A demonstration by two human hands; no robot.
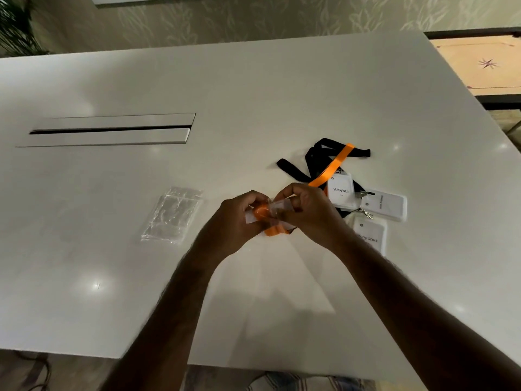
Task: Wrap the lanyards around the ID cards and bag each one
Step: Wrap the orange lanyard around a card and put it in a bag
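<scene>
Both forearms enter from the bottom edge and converge toward mid-frame, bare, angled inward. Left hand [239,214]: back of hand up, fingers curled under, thumb side turned toward the other hand, gripping a wrapped card [266,218]. Right hand [306,213]: knuckles raised, fingers bent down over the same card from its far end (fingertips mostly hidden). The two hands nearly meet, thumbs close together. Wrists held above the surface, slightly flexed.
</scene>
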